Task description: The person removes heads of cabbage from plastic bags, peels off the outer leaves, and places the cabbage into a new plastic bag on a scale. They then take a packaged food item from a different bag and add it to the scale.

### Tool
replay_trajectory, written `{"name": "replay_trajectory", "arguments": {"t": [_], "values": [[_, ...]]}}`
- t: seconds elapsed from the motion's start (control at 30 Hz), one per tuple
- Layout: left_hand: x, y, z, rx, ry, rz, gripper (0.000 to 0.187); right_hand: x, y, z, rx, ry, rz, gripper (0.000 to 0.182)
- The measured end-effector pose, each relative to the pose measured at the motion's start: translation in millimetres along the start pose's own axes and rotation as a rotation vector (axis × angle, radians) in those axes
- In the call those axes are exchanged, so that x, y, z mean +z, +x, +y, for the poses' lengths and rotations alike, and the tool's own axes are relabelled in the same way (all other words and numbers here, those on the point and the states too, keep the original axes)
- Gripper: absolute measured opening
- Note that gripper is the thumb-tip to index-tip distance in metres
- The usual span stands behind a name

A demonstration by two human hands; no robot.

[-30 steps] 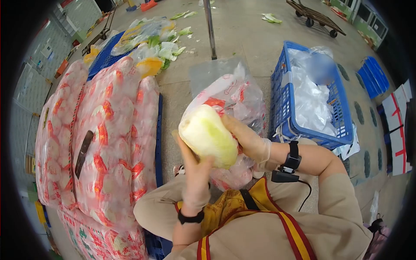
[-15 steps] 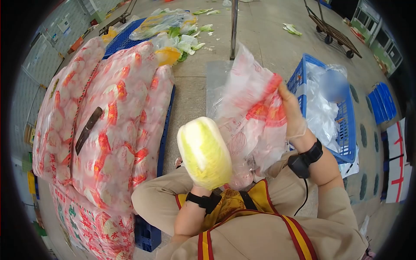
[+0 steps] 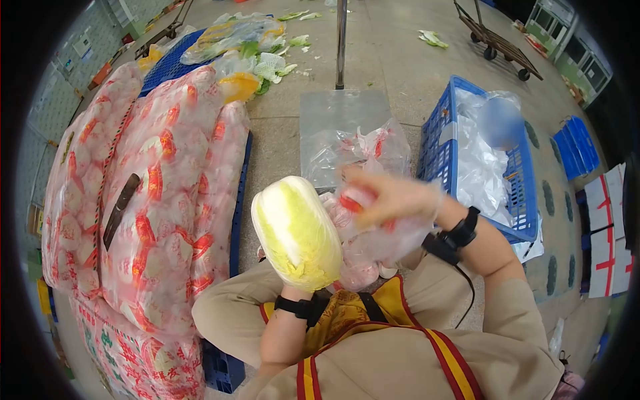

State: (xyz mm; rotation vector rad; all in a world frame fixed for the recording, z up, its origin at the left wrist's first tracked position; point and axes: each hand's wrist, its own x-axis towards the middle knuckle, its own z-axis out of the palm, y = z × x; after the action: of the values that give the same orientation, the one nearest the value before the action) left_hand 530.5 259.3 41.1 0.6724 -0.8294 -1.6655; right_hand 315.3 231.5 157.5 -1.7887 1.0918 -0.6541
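Observation:
A trimmed napa cabbage [image 3: 297, 230], white and yellow-green, stands upright on my left hand [image 3: 295, 293]. My fingers there are hidden behind and below it, with only the wrist end showing. To its right, my right hand [image 3: 390, 197] is closed on a clear plastic bag [image 3: 407, 237] with red print. Motion smears that hand and the bag's upper part. The bag hangs loosely between my knees, beside the cabbage. Just beyond lies more crumpled clear plastic with red marks on a grey metal plate [image 3: 317, 110].
Long plastic sacks of cabbages [image 3: 157, 227] are stacked at left, with a dark-handled knife [image 3: 121, 207] on top. A blue crate [image 3: 437, 130] at right holds clear plastic bags [image 3: 480, 180]. Loose leaves [image 3: 270, 67] lie by a blue pallet [image 3: 170, 63]. A cart [image 3: 497, 40] stands behind.
My right hand has swung down and left with the printed bag, close to the cabbage's right side. The bag was stretched up and is now lower and bunched. The cabbage stays in my left hand.

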Motion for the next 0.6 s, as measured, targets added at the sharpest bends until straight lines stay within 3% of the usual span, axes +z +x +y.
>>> {"name": "replay_trajectory", "arguments": {"t": [0.03,0.13,0.17,0.23,0.3,0.37,0.4,0.47,0.53,0.6], "values": [[10.7,1.8,7.4,-0.051,-0.22,-0.025,0.058,7.0,1.0,-7.6,0.004,-0.131,-0.257,0.032],[24.2,0.8,17.3,-0.047,-0.156,-0.073,0.059,-2.4,1.6,-10.0,0.188,-0.181,-0.199,0.025],[21.6,0.7,19.1,-0.047,-0.158,-0.072,0.059,-10.1,-2.0,-8.3,0.268,0.12,-0.073,0.021],[12.2,0.3,25.0,-0.22,-0.759,-0.349,0.055,-23.3,7.4,9.3,-0.035,0.325,0.292,0.021],[7.5,-2.8,30.3,-0.264,-0.775,-0.348,0.06,-32.9,29.1,-5.6,-0.066,0.904,0.721,0.024],[-5.8,-8.5,28.3,-0.297,-0.79,-0.34,0.065,-61.6,54.9,10.5,-0.189,0.755,0.832,0.024],[-20.7,-10.1,17.1,-0.262,-0.781,-0.221,0.072,-61.2,73.5,-3.5,-0.274,0.69,0.93,0.024],[-27.5,-13.7,18.5,-0.21,-0.774,-0.107,0.079,-45.7,112.8,-0.3,-0.196,0.392,0.924,0.03],[-18.4,-21.0,33.0,-0.18,-0.326,-0.028,0.089,-11.9,161.6,22.2,-0.133,-0.485,0.342,0.039],[-31.8,-28.3,33.8,-0.169,-0.265,-0.043,0.09,46.4,163.7,56.8,-0.342,-0.729,0.188,0.053]]}}
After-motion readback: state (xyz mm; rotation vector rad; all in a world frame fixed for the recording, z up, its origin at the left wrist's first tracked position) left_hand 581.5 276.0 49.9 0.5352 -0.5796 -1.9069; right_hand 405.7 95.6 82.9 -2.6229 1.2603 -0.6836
